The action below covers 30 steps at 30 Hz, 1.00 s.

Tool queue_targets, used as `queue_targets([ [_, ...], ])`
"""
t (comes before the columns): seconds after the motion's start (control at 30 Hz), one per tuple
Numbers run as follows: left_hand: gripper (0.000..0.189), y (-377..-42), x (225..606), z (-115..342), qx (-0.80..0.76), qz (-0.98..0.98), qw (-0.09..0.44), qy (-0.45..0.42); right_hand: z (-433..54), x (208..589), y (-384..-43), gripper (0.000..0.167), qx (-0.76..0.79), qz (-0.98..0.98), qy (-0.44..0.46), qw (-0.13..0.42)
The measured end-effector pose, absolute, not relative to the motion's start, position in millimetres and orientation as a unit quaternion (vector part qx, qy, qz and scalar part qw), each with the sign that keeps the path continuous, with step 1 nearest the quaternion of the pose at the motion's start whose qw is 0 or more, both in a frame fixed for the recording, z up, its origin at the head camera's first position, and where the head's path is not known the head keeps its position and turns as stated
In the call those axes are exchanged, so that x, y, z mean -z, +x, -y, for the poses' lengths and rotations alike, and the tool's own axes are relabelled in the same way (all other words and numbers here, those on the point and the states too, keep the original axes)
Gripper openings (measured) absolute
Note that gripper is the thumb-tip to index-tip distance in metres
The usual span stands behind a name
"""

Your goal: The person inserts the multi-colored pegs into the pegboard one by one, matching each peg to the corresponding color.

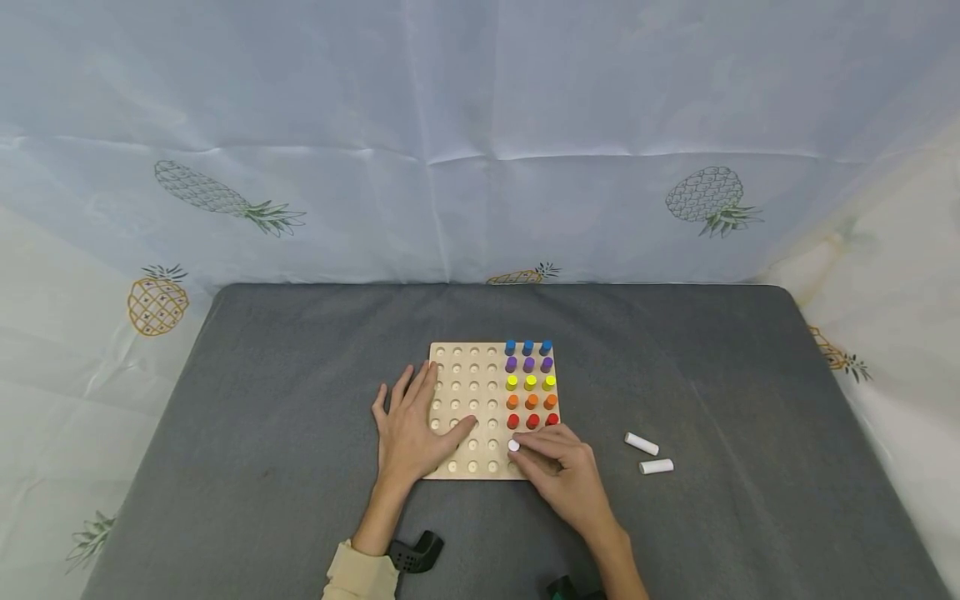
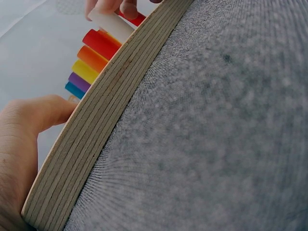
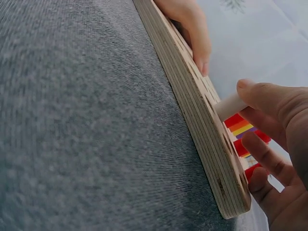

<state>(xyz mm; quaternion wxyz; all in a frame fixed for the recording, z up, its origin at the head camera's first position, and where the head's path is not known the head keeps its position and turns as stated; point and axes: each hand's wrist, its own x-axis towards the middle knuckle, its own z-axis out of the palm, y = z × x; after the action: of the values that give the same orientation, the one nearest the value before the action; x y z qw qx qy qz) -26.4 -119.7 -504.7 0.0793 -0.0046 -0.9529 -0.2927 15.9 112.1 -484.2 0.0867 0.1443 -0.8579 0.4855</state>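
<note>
A wooden pegboard (image 1: 463, 406) with rows of round holes lies on the table. My left hand (image 1: 411, 437) rests on its left side, fingers spread and thumb reaching over the holes. With thumb and index finger, my right hand (image 1: 561, 472) pinches a white peg (image 3: 232, 106), which stands upright at the board in the row in front of the red pegs (image 1: 532, 422). Behind those, in the right-hand columns, stand orange pegs (image 1: 532, 402), yellow pegs (image 1: 531, 382), purple pegs (image 1: 528, 365) and blue pegs (image 1: 528, 347), three of each colour.
Two loose white pegs, an upper peg (image 1: 642, 443) and a lower peg (image 1: 657, 467), lie on the grey cloth (image 1: 300, 400) right of the board. A pineapple-print curtain (image 1: 450, 100) hangs behind the table. Black wrist gear (image 1: 417, 552) sits by the left wrist.
</note>
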Motion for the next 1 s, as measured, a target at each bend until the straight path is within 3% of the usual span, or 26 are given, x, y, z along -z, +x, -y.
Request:
queue_targets([
  [1.0, 0.100, -26.7, 506.9, 120.9, 0.297, 0.951, 0.088, -0.010, -125.4, 476.8, 16.2, 0.028, -0.466, 0.875, 0.101, 0.090],
])
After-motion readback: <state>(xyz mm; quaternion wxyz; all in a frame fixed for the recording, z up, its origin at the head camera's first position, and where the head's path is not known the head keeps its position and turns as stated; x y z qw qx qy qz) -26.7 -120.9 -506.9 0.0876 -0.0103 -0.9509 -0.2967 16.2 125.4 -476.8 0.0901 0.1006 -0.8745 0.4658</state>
